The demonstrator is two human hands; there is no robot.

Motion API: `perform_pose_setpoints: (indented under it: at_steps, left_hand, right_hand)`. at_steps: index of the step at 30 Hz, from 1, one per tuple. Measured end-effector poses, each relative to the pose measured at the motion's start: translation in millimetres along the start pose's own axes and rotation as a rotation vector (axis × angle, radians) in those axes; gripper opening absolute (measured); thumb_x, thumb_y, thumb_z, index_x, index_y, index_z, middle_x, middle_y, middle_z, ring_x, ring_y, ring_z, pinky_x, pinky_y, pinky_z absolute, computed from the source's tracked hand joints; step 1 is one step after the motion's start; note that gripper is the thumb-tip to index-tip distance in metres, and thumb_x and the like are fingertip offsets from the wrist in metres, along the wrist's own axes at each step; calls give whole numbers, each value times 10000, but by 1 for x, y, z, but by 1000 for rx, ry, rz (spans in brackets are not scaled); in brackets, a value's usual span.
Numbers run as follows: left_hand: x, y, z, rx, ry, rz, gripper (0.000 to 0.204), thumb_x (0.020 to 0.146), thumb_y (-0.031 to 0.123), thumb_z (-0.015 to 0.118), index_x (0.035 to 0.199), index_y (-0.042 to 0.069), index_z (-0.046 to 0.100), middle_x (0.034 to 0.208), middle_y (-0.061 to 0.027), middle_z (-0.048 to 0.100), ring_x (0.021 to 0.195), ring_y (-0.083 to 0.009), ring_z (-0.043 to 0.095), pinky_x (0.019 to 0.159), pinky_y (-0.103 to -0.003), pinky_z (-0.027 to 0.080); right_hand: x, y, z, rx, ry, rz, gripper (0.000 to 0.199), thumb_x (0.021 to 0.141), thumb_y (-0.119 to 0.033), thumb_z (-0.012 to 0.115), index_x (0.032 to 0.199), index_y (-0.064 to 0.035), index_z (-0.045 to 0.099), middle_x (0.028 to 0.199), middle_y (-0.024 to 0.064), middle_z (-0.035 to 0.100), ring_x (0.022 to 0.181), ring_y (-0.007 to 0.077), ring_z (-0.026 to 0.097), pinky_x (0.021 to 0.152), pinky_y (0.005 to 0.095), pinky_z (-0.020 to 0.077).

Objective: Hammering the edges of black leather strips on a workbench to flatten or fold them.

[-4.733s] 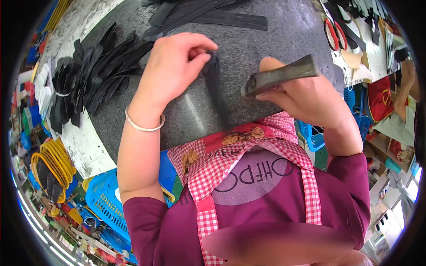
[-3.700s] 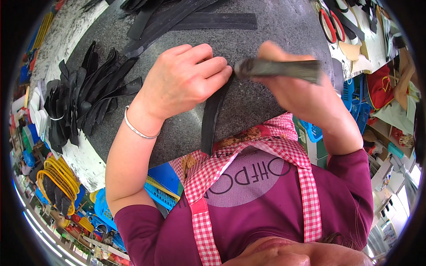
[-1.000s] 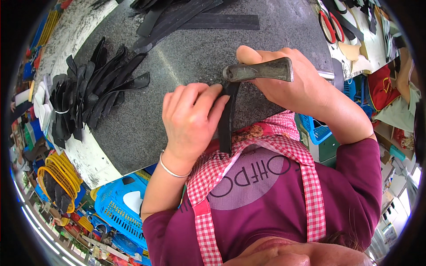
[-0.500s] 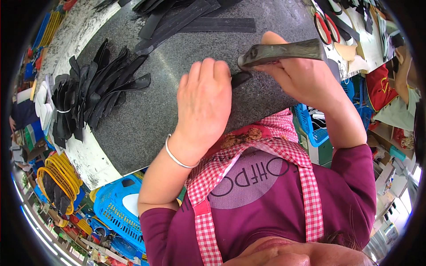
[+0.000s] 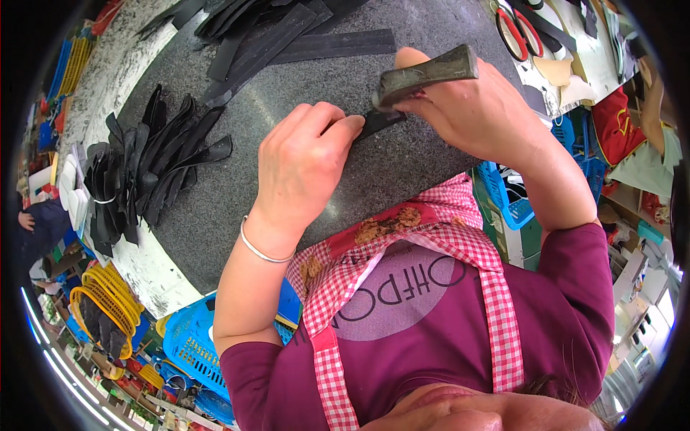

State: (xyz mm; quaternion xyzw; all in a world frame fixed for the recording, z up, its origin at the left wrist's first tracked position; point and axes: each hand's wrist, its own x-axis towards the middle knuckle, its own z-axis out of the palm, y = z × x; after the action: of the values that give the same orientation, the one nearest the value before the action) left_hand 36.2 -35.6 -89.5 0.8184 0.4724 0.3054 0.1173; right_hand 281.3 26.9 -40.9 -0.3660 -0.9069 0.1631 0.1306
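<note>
My left hand (image 5: 300, 161) lies over the dark stone slab (image 5: 215, 244), thumb and fingers closed on one end of a short black strip (image 5: 381, 121). The strip looks like leather or a similar sheet material. In my right hand (image 5: 478, 111) is a hammer, its handle mostly hidden by my fingers. The dark metal hammer head (image 5: 431, 74) is tilted, with its rounded face at the far end of the strip; I cannot tell whether they touch. To the left lies a bundle of similar black strips (image 5: 154, 154), tied with a white band.
Long flat black strips (image 5: 330, 47) lie at the slab's far side. Red-handled scissors (image 5: 519, 34) rest at the far right beside beige scraps (image 5: 575, 92). Blue baskets (image 5: 201, 345) and yellow baskets (image 5: 111, 305) stand left below the table; another blue basket (image 5: 514, 212) is at right.
My left hand has drawn back leftward, its fingers now pinching, and more of the strip shows. My right hand and the hammer have shifted slightly left. The whole view has moved a little.
</note>
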Motion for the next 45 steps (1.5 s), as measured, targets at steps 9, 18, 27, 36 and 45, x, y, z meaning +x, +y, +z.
perform_pose_setpoints:
  at_steps: [9,18,27,36,45]
  left_hand:
    - [-14,2,-8,77,6,-1,175,828,50,787,998,83,812,944,-34,715,843,-239,712,763,-370,601]
    - [-39,11,-10,74,74,-85,151,874,12,827,1019,28,790,1001,-98,745,892,-306,726,774,-409,596]
    - [-60,5,-19,-19,101,-186,154,862,43,828,1011,52,792,941,-74,719,864,-285,715,762,-400,598]
    - [-75,10,-18,-57,114,-298,135,841,97,821,968,82,780,921,-101,736,868,-330,739,780,-439,610]
    - [-63,22,16,223,210,-292,98,922,159,608,932,62,616,921,-102,608,894,-290,632,773,-412,551]
  right_hand:
    - [5,-17,8,-57,65,-86,212,959,-138,724,1140,-81,630,726,142,691,626,391,722,544,495,576]
    - [7,-30,24,-9,67,-194,149,985,-149,692,1107,-74,649,681,133,683,612,357,736,512,463,570]
    - [17,-41,27,-28,45,-259,105,1000,-161,680,1100,-136,660,618,60,611,549,303,700,468,423,539]
    - [15,-39,38,49,-118,-157,232,942,-70,797,1157,-66,709,817,167,697,762,361,733,661,433,553]
    - [22,-41,22,166,-105,-30,135,1004,-88,747,1080,-37,648,859,226,698,873,483,718,717,516,547]
